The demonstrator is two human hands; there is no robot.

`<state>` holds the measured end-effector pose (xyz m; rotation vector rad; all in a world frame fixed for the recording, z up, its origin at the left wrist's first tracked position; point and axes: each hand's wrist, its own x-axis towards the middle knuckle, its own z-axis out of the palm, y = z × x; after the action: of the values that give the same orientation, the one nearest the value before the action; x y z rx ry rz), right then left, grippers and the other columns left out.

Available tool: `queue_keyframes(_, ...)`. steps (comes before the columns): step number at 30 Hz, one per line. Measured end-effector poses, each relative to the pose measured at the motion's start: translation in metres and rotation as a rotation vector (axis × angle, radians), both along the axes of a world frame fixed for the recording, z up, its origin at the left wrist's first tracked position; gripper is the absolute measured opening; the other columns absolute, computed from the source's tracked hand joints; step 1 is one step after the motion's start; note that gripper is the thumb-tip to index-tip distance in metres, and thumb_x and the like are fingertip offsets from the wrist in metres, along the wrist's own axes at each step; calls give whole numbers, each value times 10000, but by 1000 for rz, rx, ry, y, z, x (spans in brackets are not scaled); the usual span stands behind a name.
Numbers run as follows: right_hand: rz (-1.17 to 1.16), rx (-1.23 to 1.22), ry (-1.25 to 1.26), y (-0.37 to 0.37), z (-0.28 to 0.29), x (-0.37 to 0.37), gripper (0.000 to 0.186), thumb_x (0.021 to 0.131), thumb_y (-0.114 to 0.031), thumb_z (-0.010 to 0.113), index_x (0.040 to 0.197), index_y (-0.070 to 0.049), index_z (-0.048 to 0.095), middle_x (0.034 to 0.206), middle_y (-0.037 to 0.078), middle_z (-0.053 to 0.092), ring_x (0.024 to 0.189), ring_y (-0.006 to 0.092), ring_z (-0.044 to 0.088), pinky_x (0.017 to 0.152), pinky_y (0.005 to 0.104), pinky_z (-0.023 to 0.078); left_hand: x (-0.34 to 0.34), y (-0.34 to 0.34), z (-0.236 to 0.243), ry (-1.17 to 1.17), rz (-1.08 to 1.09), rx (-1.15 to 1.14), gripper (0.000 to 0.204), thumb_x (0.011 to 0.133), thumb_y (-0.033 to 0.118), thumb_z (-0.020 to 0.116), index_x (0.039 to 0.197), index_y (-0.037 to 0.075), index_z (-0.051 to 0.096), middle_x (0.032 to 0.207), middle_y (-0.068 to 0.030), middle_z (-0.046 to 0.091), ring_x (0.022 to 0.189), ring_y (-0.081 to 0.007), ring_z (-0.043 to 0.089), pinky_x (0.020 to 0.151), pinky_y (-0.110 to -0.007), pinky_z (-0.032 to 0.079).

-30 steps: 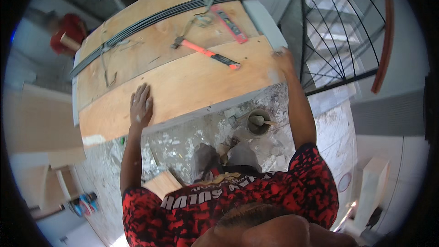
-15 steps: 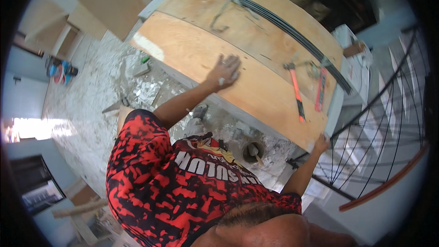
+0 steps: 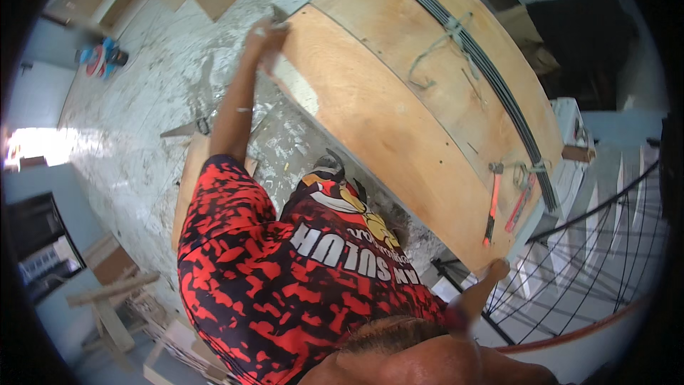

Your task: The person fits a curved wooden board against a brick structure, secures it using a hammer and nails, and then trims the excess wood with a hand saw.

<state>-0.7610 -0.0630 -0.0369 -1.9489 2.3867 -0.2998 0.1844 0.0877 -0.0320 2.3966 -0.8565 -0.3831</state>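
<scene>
A long plywood board lies on the work table, its near edge towards me. My left hand is at the board's left end, fingers bent over the corner and slightly blurred. My right hand is closed on the board's near right corner. On the board's right part lies a hammer with an orange and black handle. Beside it is a red, flat, narrow tool or pack that I cannot make out. A bundle of thin grey rods, tied with cord, runs across the sheet behind.
Black metal railing stands to the right. A handsaw rests by a wooden plank on the left. Cut boards are piled lower left, and a blue and red machine sits on the floor. A person in dark clothes is beyond the table.
My left hand has moved from the board's middle, where it lay flat, to its left end. My right hand stays at the right corner. The view has shifted and turned.
</scene>
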Motion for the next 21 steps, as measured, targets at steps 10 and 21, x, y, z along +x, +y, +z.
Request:
queue_keyframes(10, -270, -71, -97, 0, 2, 33, 374, 722, -141, 494, 999, 39, 667, 857, 207, 678, 801, 361, 643, 781, 423, 488, 3, -20, 20, 436, 199, -129, 467, 720, 379, 789, 897, -29, 646, 823, -94, 640, 729, -168, 595, 665, -321, 486)
queue_keyframes(21, -323, -114, -192, -1, -26, -4, 370, 763, -167, 530, 1071, -19, 674, 1012, 205, 681, 960, 357, 643, 863, 406, 485, 84, -7, -85, 679, 131, -285, 361, 822, 345, 723, 840, -12, 669, 777, -46, 630, 655, -143, 565, 586, -298, 454)
